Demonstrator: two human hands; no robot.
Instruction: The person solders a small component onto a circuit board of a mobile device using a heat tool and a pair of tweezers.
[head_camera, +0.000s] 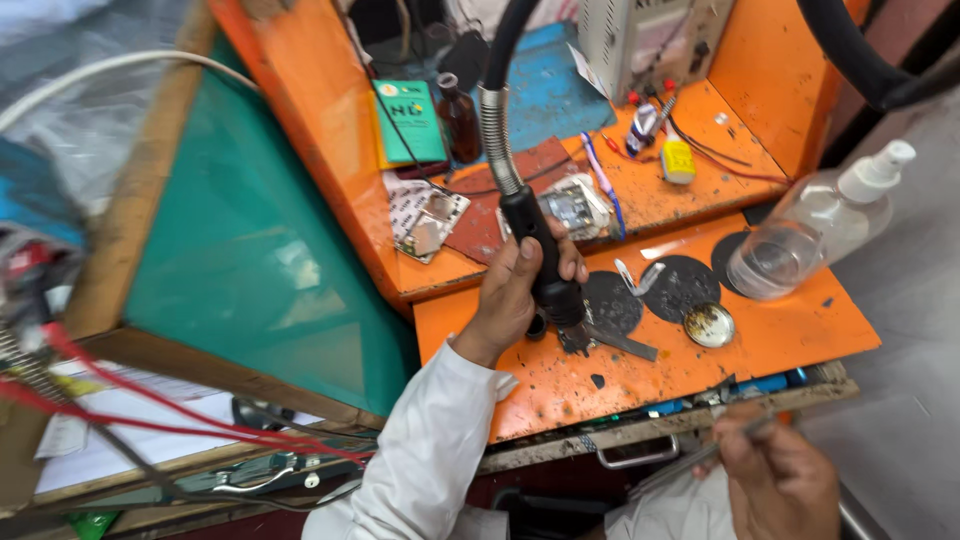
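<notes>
Scuffed orange-painted bench (800, 330), ribbed metal hose (497, 135).

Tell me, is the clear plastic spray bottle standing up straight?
No, the clear plastic spray bottle lies tipped on its side at the right end of the orange workbench.

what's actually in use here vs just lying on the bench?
In use:
- left hand gripping the black hot-air handle, nozzle down on a small part
- right hand holding thin tweezers

Lying about:
- clear spray bottle
- brown bottle
- green box
- round tin
- yellow block
</notes>
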